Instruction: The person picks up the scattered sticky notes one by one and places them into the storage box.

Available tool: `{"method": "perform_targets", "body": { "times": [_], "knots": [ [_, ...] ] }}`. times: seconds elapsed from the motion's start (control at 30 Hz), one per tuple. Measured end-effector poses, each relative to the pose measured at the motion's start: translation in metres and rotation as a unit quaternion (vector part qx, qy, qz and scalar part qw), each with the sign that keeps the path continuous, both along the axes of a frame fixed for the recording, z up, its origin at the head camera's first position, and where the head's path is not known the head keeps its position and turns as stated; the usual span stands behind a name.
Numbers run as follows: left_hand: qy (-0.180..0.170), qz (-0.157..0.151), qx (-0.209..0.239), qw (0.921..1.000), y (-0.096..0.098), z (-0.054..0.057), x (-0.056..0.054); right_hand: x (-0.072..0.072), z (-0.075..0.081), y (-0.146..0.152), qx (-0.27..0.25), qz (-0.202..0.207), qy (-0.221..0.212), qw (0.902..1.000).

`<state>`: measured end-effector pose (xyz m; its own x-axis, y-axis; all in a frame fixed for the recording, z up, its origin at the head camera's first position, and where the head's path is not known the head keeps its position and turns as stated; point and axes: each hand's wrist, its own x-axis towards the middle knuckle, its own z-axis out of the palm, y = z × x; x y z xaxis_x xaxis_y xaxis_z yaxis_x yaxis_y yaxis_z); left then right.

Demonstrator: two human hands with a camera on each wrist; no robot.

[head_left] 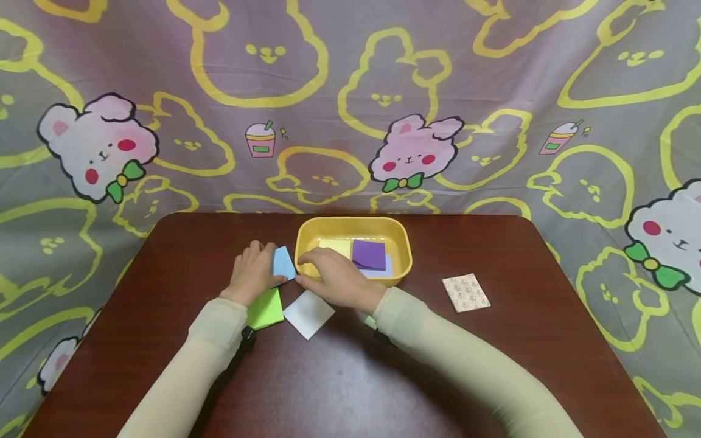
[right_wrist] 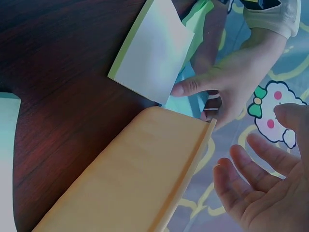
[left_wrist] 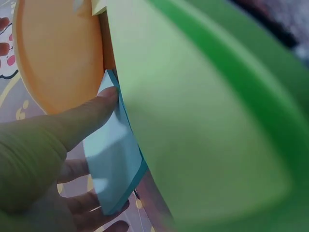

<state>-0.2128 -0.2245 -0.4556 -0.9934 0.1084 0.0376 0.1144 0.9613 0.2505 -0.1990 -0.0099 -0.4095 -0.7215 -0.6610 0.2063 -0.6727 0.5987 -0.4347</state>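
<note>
My left hand (head_left: 252,272) pinches a blue sticky note pad (head_left: 283,263) just left of the yellow plastic basin (head_left: 408,252). In the left wrist view the thumb lies on the face of the blue pad (left_wrist: 113,159), with fingers behind it. Fingers loosely bent, my right hand (head_left: 342,277) hovers by the basin's near left side; in the right wrist view this hand (right_wrist: 270,193) holds nothing. Inside the basin are a purple pad (head_left: 369,254), a pale yellow pad (head_left: 335,246) and a pale bluish pad (head_left: 383,271), partly covered.
A bright green pad (head_left: 266,310) lies under my left wrist, beside a white pad (head_left: 309,314) turned cornerwise. My right wrist mostly hides a pale green pad (head_left: 370,323). Right of the basin, a patterned beige pad (head_left: 466,292) lies on the brown table (head_left: 515,255). A printed curtain (head_left: 328,121) hangs behind.
</note>
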Motion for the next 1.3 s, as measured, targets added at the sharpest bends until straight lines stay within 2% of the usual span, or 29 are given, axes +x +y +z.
{"method": "perform_targets", "body": {
  "times": [0.2, 0.47, 0.73, 1.0, 1.3],
  "knots": [
    [0.007, 0.000, -0.007, 1.0000, 0.000, 0.002, 0.001, 0.000, 0.002, -0.001, 0.000, 0.001, -0.002, 1.0000],
    [0.046, 0.012, -0.005, 0.9988, -0.003, 0.005, -0.001, -0.002, 0.002, -0.003, 0.007, -0.004, -0.007, 0.9999],
    [0.072, 0.000, 0.002, 0.9974, -0.003, 0.011, 0.001, -0.005, 0.002, -0.004, 0.006, -0.006, -0.004, 1.0000],
    [0.059, -0.003, 0.015, 0.9982, 0.000, 0.021, 0.004, -0.007, 0.002, -0.004, 0.006, -0.005, -0.005, 1.0000],
    [0.049, -0.005, 0.036, 0.9982, 0.000, 0.028, 0.003, -0.010, 0.004, -0.005, 0.006, 0.000, -0.003, 1.0000]
  ]
}}
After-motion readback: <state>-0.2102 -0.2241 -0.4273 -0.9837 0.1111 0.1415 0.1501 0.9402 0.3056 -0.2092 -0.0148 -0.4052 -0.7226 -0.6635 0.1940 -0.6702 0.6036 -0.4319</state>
